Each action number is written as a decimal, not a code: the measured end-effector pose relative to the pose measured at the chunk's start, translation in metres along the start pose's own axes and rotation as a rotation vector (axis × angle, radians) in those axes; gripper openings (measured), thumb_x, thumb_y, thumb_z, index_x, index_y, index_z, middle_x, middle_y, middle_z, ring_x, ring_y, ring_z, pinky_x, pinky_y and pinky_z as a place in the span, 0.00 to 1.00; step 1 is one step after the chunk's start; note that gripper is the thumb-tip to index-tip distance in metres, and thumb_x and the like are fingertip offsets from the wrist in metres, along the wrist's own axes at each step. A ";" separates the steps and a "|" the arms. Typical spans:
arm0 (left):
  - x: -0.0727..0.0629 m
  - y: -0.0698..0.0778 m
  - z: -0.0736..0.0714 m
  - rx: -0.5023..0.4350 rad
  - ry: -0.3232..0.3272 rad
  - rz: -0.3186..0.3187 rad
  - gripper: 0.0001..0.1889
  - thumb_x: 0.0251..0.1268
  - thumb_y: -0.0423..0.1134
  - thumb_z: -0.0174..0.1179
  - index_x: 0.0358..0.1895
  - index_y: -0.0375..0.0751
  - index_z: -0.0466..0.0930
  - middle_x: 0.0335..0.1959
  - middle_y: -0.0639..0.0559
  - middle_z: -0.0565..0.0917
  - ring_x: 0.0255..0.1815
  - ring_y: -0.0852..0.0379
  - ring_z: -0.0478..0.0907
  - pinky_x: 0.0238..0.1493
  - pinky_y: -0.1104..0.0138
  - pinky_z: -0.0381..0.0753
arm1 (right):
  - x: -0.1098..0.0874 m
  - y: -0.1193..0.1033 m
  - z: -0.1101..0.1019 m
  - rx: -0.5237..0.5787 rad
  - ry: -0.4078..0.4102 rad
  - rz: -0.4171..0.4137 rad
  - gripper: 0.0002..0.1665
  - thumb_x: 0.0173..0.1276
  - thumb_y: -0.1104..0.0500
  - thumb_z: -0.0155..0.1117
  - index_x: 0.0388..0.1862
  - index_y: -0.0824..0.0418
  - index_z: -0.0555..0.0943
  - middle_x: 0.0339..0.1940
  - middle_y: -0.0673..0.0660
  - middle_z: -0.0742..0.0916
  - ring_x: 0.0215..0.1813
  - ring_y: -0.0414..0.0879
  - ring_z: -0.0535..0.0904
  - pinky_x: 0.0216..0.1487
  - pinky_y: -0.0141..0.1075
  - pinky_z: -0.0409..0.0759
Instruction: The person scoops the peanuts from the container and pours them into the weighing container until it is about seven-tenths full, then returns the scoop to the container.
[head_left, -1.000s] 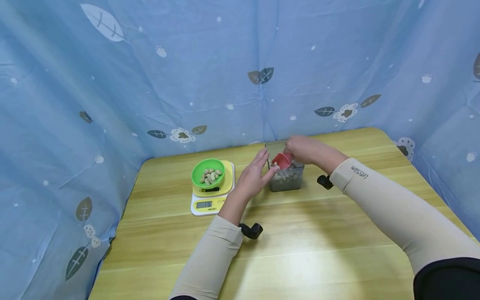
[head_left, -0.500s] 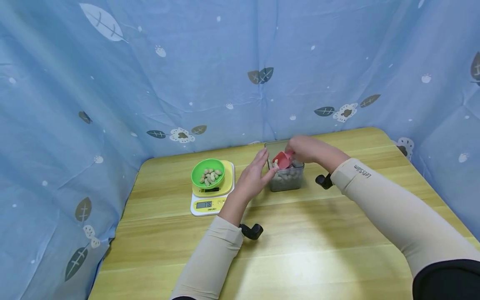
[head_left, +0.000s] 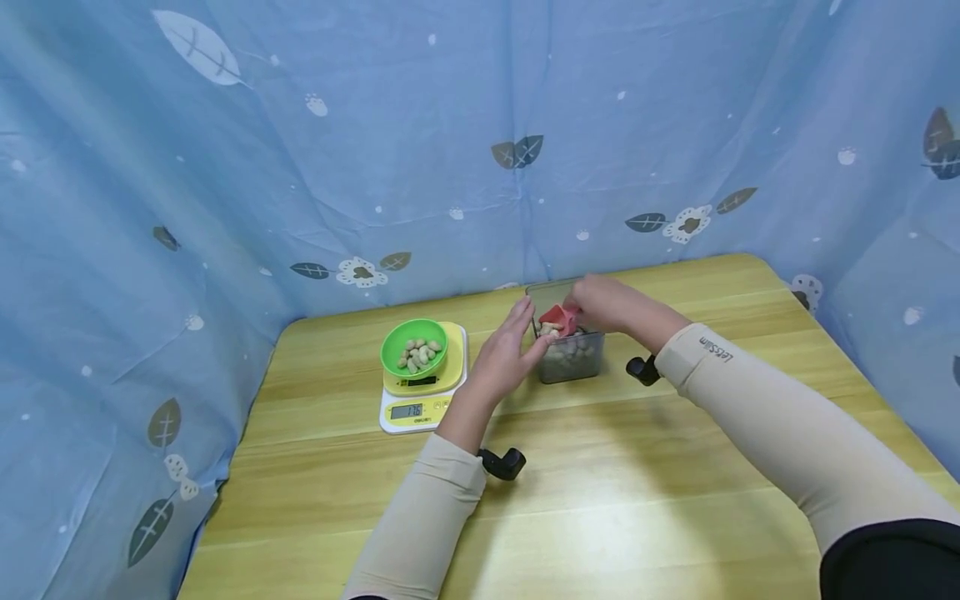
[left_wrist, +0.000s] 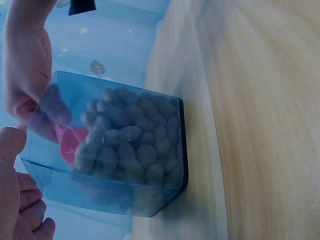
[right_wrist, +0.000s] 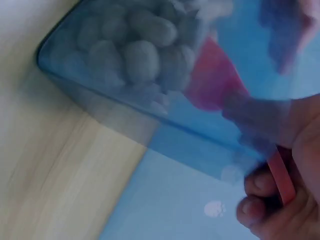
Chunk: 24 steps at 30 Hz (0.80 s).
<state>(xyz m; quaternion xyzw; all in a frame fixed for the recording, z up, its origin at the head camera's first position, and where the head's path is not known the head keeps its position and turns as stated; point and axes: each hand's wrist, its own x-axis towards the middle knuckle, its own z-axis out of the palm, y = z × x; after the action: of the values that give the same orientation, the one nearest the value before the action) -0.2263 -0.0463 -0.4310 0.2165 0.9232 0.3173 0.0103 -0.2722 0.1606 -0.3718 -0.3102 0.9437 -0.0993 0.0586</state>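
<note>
A clear grey plastic container [head_left: 570, 367] of unshelled peanuts [left_wrist: 131, 145] stands upright toward the back of the table. My right hand [head_left: 600, 302] reaches over its rim and grips the handle of a red scoop [head_left: 558, 318]. In the right wrist view my fingers curl round that handle [right_wrist: 281, 177]. The scoop's bowl is down among the peanuts, with some peanuts at its mouth. My left hand [head_left: 504, 354] is at the container's left side, fingers extended along the wall and thumb near the front rim.
Left of the container, a yellow-and-white kitchen scale [head_left: 393, 423] bears a green bowl [head_left: 390, 354] with several peanuts [head_left: 418, 357]; its display [head_left: 407, 411] seems to read 176 or 17.6. Behind the wooden table [head_left: 600, 492] hangs a blue patterned curtain [head_left: 420, 125].
The right hand has tipped the scoop within the container; its bowl has turned and shifted slightly left, with peanuts now at its mouth. The left hand stays at the container's side.
</note>
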 end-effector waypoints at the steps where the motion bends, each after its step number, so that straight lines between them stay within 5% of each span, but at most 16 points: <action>1: 0.000 0.000 0.000 -0.002 0.001 -0.001 0.39 0.73 0.64 0.44 0.80 0.50 0.48 0.82 0.60 0.44 0.81 0.56 0.46 0.78 0.56 0.55 | -0.001 0.001 -0.002 0.031 -0.016 0.004 0.11 0.65 0.70 0.61 0.25 0.61 0.84 0.21 0.52 0.82 0.25 0.45 0.72 0.29 0.36 0.72; 7: -0.001 0.001 0.000 -0.003 -0.004 -0.005 0.40 0.73 0.65 0.44 0.80 0.50 0.48 0.82 0.60 0.45 0.81 0.56 0.46 0.78 0.56 0.54 | -0.009 0.011 -0.013 0.153 -0.064 0.016 0.07 0.68 0.65 0.62 0.35 0.61 0.87 0.30 0.54 0.86 0.30 0.44 0.77 0.35 0.39 0.77; 15: -0.001 0.000 -0.002 -0.023 0.006 -0.017 0.40 0.72 0.67 0.44 0.80 0.51 0.49 0.81 0.66 0.42 0.81 0.57 0.45 0.79 0.57 0.52 | -0.025 0.027 -0.021 0.308 -0.050 0.019 0.13 0.70 0.63 0.62 0.51 0.64 0.85 0.34 0.57 0.88 0.30 0.44 0.75 0.35 0.40 0.76; 24: 0.000 0.001 -0.001 -0.018 0.003 -0.003 0.40 0.73 0.65 0.45 0.80 0.49 0.49 0.82 0.57 0.46 0.81 0.55 0.46 0.78 0.55 0.55 | -0.041 0.043 -0.015 0.415 -0.019 0.048 0.17 0.71 0.57 0.63 0.56 0.62 0.84 0.48 0.59 0.89 0.47 0.48 0.84 0.51 0.48 0.82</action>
<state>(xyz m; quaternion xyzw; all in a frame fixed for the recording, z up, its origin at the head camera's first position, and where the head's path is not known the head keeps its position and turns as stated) -0.2261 -0.0464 -0.4295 0.2146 0.9207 0.3257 0.0112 -0.2665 0.2216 -0.3645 -0.2697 0.9094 -0.2874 0.1326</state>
